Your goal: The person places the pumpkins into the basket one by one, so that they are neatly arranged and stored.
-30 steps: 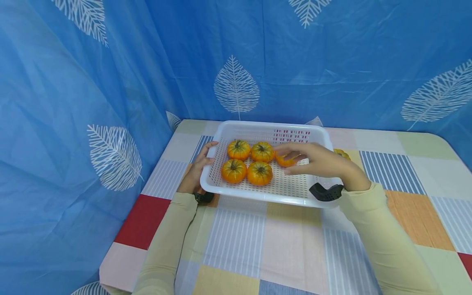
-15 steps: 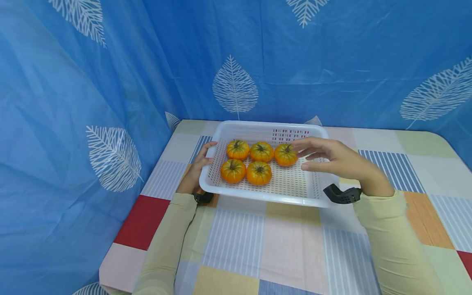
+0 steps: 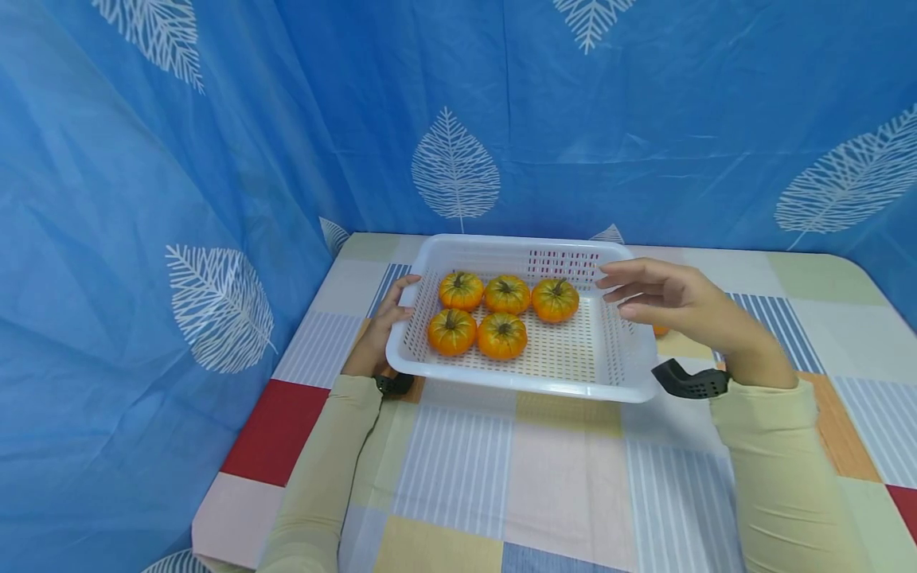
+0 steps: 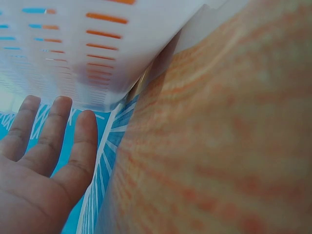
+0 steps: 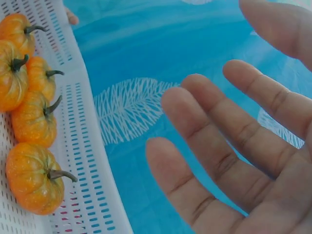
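Observation:
A white slotted plastic basket holds several small orange pumpkins with green stems, grouped in its left and middle part. My left hand is at the basket's left end, fingers extended along the wall; in the left wrist view its fingers look straight beside the slotted side. Over the basket's right end hovers my right hand, fingers loosely bent and apart, holding nothing. In the right wrist view the palm and spread fingers stand away from the pumpkins. Another orange pumpkin is mostly hidden behind this hand.
The table bears a patchwork-print cloth of checks and stripes. A blue curtain with white leaf prints hangs behind it and to the left. Black wrist straps sit at both wrists.
My right hand has moved right, away from the right-most pumpkin in the basket, uncovering it, and now hovers by the right rim. The left hand stays at the left end.

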